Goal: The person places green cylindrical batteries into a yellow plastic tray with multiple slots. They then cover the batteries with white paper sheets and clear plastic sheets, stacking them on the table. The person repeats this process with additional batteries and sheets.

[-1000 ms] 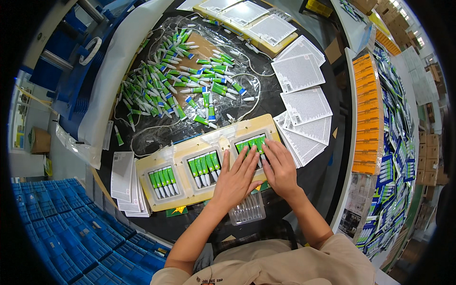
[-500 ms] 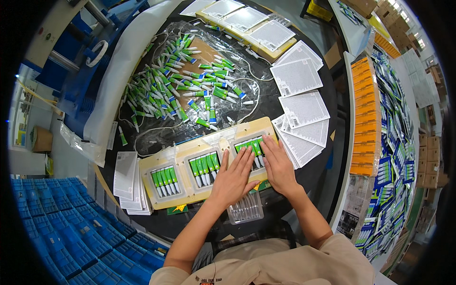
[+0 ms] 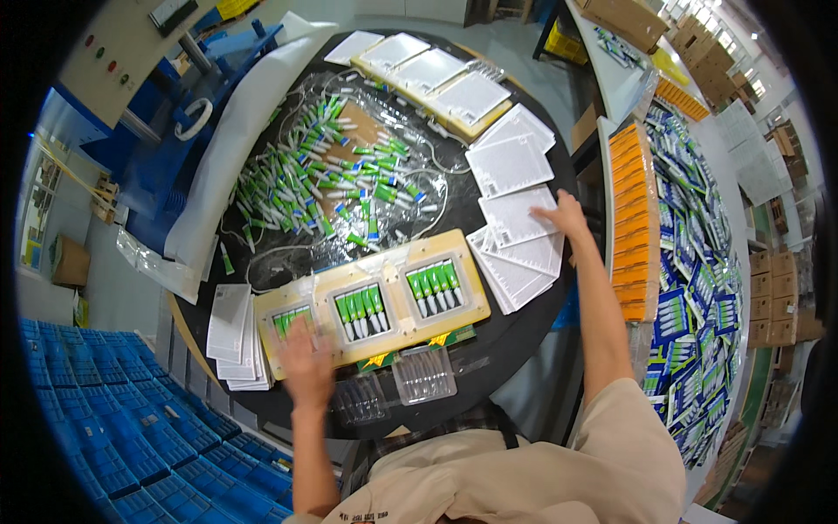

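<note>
A cream-yellow tray [image 3: 397, 324] lies slantwise before me, its three clear plastic blister pockets holding small green-and-white tubes [image 3: 434, 286]. Smeared by motion, my left hand [image 3: 307, 362] is over the left pocket and partly covers its tubes; its fingers cannot be made out. My right hand [image 3: 566, 217] is at the right edge of a white printed card [image 3: 515, 216] in the fanned pile. Its thumb lies on the card's face and the other fingers are bent at the edge, closed on it.
Loose tubes [image 3: 288, 179] heap on clear film across the round black table [image 3: 515, 354]. Empty clear blisters [image 3: 424, 375] lie at the near edge. Another yellow tray [image 3: 476, 125] with white cards stands at the back. More cards [image 3: 229, 323] lie left; blue crates [image 3: 131, 419] are lower left.
Both hands have left the tray's right pocket. My left hand has moved left over the left pocket, my right hand out to the card pile. The view has shifted slightly.
</note>
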Demonstrator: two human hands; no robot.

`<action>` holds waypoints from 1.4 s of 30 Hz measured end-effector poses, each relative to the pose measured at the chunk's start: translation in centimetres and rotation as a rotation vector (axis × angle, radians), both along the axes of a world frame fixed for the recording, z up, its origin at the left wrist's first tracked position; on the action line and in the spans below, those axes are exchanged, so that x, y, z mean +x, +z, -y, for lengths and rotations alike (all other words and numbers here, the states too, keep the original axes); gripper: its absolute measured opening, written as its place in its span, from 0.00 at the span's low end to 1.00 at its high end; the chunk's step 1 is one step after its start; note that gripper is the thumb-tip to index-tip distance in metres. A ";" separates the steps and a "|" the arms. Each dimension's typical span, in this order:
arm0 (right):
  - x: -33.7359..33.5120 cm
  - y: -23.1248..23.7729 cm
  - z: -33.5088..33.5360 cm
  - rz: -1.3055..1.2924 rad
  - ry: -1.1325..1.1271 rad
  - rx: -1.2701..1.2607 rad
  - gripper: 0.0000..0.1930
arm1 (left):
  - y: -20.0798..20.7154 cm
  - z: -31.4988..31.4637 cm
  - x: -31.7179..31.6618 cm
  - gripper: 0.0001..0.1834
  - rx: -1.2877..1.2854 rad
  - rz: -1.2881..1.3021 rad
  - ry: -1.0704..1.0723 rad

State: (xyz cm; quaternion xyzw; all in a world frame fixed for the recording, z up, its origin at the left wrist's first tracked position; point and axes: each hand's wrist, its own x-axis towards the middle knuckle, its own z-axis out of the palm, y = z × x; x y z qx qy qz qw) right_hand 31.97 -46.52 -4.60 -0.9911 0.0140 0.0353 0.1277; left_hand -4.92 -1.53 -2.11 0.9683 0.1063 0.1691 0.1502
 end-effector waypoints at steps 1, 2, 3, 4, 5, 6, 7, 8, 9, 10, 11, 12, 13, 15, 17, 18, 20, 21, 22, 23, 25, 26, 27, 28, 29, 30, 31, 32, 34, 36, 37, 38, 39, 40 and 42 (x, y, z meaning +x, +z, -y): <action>0.3 -0.9 0.0 -0.065 0.036 -0.023 0.48 | 0.0 -2.6 -1.9 0.26 0.005 0.055 0.168; 0.5 -1.6 0.0 -0.070 0.063 -0.047 0.48 | 0.1 -6.0 -3.6 0.27 0.146 0.013 0.208; 0.5 -2.2 0.0 -0.078 -0.018 -0.086 0.48 | 0.0 -9.1 -5.3 0.29 0.025 -0.002 0.325; 0.5 -2.5 -0.1 -0.080 -0.026 -0.064 0.48 | -0.2 -12.1 -6.5 0.32 0.032 -0.018 0.285; 0.5 -2.5 -0.1 -0.053 -0.005 -0.052 0.49 | -0.6 -14.4 -7.5 0.36 0.025 -0.050 0.283; 0.5 -2.3 -0.2 -0.040 0.003 0.015 0.49 | -1.3 -15.9 -8.5 0.42 0.011 -0.124 0.248; 0.6 -1.7 0.2 -0.116 0.023 0.362 0.48 | -1.6 -17.3 -9.1 0.48 -0.071 -0.256 0.276; 0.4 -1.1 0.2 -0.040 -0.027 0.264 0.42 | -1.5 -18.2 -9.6 0.52 -0.130 -0.262 0.221; 0.3 0.1 0.8 -0.281 0.061 0.616 0.35 | -1.2 -18.7 -9.8 0.56 -0.254 -0.358 0.229; -0.4 0.9 0.6 -0.276 0.044 0.683 0.30 | -0.8 -18.6 -10.1 0.57 -0.194 -0.358 0.209; -1.4 2.2 0.5 -0.315 -0.025 0.768 0.25 | -0.1 -18.5 -10.0 0.57 -0.162 -0.378 0.194; -3.3 3.5 0.3 -0.285 0.010 0.920 0.22 | 0.9 -18.3 -10.3 0.58 -0.128 -0.476 0.207; -5.8 4.7 -0.1 -0.272 -0.048 1.034 0.20 | 1.8 -18.0 -10.4 0.58 -0.095 -0.541 0.190; -11.7 6.3 -2.7 -0.136 -0.072 1.223 0.18 | 3.0 -17.5 -10.0 0.57 -0.006 -0.595 0.159; -18.3 6.8 -6.9 -0.247 -0.302 1.439 0.18 | 3.3 -17.2 -9.9 0.52 0.118 -0.587 0.146; -21.0 6.5 -9.6 -0.391 -0.268 1.524 0.18 | 3.0 -17.2 -9.8 0.50 0.039 -0.535 0.157; -25.3 5.6 -14.8 -0.543 -0.256 1.632 0.21 | 1.5 -17.3 -9.5 0.47 -0.105 -0.437 0.181; -27.0 4.8 -17.2 -0.554 -0.223 1.755 0.22 | 0.5 -17.2 -9.6 0.44 -0.030 -0.423 0.146; -28.3 4.2 -19.3 -0.502 -0.347 1.733 0.23 | -0.3 -17.1 -9.8 0.42 0.048 -0.411 0.112; -29.4 3.7 -21.1 -0.461 -0.413 1.755 0.23 | -0.9 -17.2 -10.1 0.40 0.133 -0.369 0.067; -31.2 2.8 -23.9 -0.412 -0.459 1.774 0.22 | -1.7 -17.6 -10.0 0.33 0.209 -0.328 0.019; -31.7 2.5 -25.1 -0.390 -0.552 1.794 0.21 | -1.7 -17.8 -10.0 0.31 0.213 -0.329 0.003; -32.2 2.2 -26.3 -0.348 -0.595 1.816 0.20 | -1.5 -18.0 -9.9 0.30 0.182 -0.383 0.011; -32.7 1.9 -27.3 -0.319 -0.606 1.808 0.20 | -1.3 -18.2 -9.7 0.28 0.144 -0.371 -0.024; -33.1 1.7 -28.3 -0.293 -0.649 1.796 0.20 | -0.9 -18.4 -9.7 0.28 0.208 -0.331 -0.074; -33.6 1.5 -29.2 -0.246 -0.668 1.814 0.20 | -0.6 -18.5 -9.6 0.28 0.239 -0.303 -0.114; -34.1 1.4 -30.0 -0.218 -0.689 1.804 0.20 | -0.4 -18.6 -9.5 0.29 0.294 -0.206 -0.174; -34.4 1.3 -30.7 -0.198 -0.708 1.801 0.20 | -0.4 -18.7 -9.2 0.31 0.202 -0.267 -0.196; -35.1 1.3 -32.0 -0.169 -0.771 1.773 0.19 | -0.8 -18.8 -9.0 0.33 0.218 -0.358 -0.208; -35.3 1.2 -32.9 -0.156 -0.799 1.721 0.19 | -1.6 -18.9 -8.9 0.33 0.310 -0.340 -0.256; -35.4 1.2 -33.2 -0.153 -0.818 1.718 0.19 | -2.0 -19.1 -8.9 0.31 0.353 -0.359 -0.280; -35.2 1.1 -33.3 -0.159 -0.838 1.686 0.19 | -2.2 -19.2 -8.8 0.30 0.392 -0.370 -0.293; -35.0 1.1 -33.3 -0.209 -0.878 1.672 0.19 | -2.2 -19.2 -8.8 0.29 0.413 -0.406 -0.312; -34.8 1.0 -33.1 -0.221 -0.866 1.671 0.19 | -1.8 -19.6 -8.5 0.27 0.455 -0.371 -0.302; -34.4 1.1 -32.0 -0.319 -0.851 1.757 0.20 | -0.4 -19.4 -8.0 0.28 0.399 -0.313 -0.262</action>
